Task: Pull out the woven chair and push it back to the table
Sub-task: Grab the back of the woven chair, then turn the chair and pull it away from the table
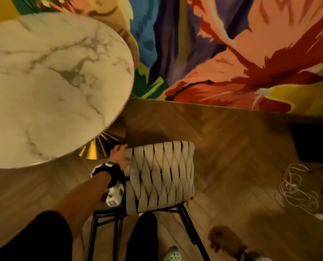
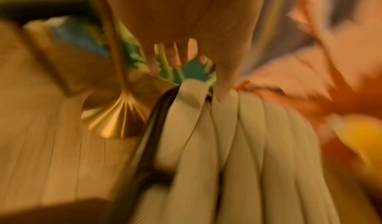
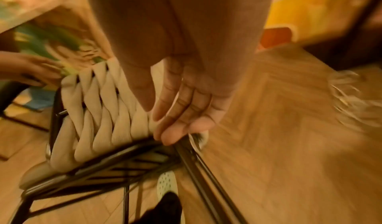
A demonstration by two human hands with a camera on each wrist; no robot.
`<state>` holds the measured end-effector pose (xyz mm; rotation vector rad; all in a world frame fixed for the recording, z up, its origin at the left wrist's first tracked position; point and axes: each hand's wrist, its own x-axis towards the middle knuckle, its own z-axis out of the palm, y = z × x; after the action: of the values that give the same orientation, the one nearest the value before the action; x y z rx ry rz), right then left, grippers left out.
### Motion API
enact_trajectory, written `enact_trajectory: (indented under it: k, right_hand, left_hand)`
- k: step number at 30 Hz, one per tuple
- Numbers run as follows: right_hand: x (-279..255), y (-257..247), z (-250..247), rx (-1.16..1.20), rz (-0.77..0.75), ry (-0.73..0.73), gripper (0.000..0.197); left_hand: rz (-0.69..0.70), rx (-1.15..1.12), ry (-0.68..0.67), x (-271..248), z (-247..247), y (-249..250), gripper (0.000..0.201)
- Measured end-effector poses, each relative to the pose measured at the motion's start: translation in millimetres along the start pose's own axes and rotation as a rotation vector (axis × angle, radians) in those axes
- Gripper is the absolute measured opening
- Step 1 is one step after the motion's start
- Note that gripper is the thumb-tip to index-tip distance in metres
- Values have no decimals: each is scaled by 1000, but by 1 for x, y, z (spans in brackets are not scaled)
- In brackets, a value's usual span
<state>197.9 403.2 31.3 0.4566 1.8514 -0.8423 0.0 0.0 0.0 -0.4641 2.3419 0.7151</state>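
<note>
Your left hand [image 1: 119,155]: on woven chair [image 1: 162,176] corner, to steer it; grip unclear
Your right hand [image 3: 186,106]: open, fingers straight, beside it

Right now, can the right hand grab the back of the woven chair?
Probably yes. The right hand hangs open just beside the backrest edge of the woven chair, fingertips close to its black frame, and nothing lies between them. The left hand rests at the opposite top corner.

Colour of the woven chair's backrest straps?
Beige-cream, criss-cross weave on the woven chair; the head view shows it best.
</note>
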Motion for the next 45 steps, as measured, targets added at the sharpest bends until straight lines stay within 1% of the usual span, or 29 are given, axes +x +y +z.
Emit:
enact_trajectory:
  k: [1,2,3,4,5,6,7,8,9,10,11,12,13,15,17,18,19,21,22,23,25,27,30,32,35,36,38,42,45]
  right_hand:
    - [23,-27,-9,21,-39,0,25]
    - [45,-57,-22,-31,-78,30,21]
    - [66,-90,-36,-95,-164,84,14]
    - [91,-126,-48,-175,-260,152,5]
    - [113,-159,-58,-236,-332,196,19]
    - [135,-189,-62,-332,-385,214,48]
    - [158,-216,-65,-432,-415,215,77]
    - [176,-239,-65,-559,-408,183,98]
    - [187,-258,-62,-714,-401,102,110]
    - [191,-272,-57,-872,-379,6,114]
    - [193,-280,-53,-981,-333,-79,114]
    - [191,-286,-51,-1048,-286,-134,112]
    - [185,-286,-49,-1078,-258,-183,110]
    - [162,-284,-53,-1093,-269,-278,103]
    - [132,-282,-64,-1100,-316,-352,88]
    - [117,-281,-72,-1108,-310,-357,77]
    - [102,-284,-85,-1111,-303,-331,64]
    - [79,-288,-111,-1058,-330,-217,35]
    - [62,-289,-123,-1009,-360,-144,24]
    - [49,-286,-132,-967,-383,-82,22]
    - [18,-277,-141,-931,-424,-28,26]
    - [-8,-259,-134,-947,-455,11,21]
    - [-22,-218,-107,-989,-490,111,16]
    - [-18,-189,-87,-1021,-491,172,19]
    - [-3,-151,-66,-1055,-447,221,24]
    - [0,-136,-61,-1052,-435,231,26]
    - [4,-110,-48,-1038,-408,241,30]
    - [7,-58,-8,-976,-352,191,39]
    - [6,-25,22,-963,-353,142,37]
  left_hand:
    - [-27,-21,-51,21,-3,-1,92]
    - [-98,-77,-142,36,-3,-5,99]
    - [-120,-25,-207,49,-1,-10,102]
    - [-93,-26,-229,65,1,-17,103]
    - [-17,9,-234,76,6,-24,101]
    - [45,34,-247,80,12,-30,95]
    - [145,98,-248,88,16,-36,85]
    - [207,131,-257,91,20,-41,77]
    - [234,141,-294,77,14,-35,75]
    - [296,100,-297,63,9,-27,77]
    - [355,84,-301,50,8,-25,77]
    - [370,78,-329,34,4,-23,71]
    - [352,61,-366,17,2,-22,65]
    - [355,93,-425,-10,-2,-14,66]
    - [440,129,-422,-33,-9,4,68]
    - [500,158,-425,-39,-17,17,68]
    - [552,191,-424,-42,-27,33,67]
    - [625,221,-407,-41,-49,65,65]
    - [652,222,-397,-43,-61,80,63]
    - [682,215,-387,-48,-71,92,60]
    - [734,213,-387,-61,-80,106,55]
    - [739,200,-412,-78,-76,109,51]
    - [751,270,-431,-95,-51,102,41]
    - [739,309,-441,-100,-29,95,38]
    - [660,315,-432,-106,6,89,50]
    - [629,310,-441,-111,18,88,50]
    - [585,343,-468,-119,41,84,41]
    - [516,385,-505,-142,83,48,44]
    - [391,300,-490,-170,96,25,44]
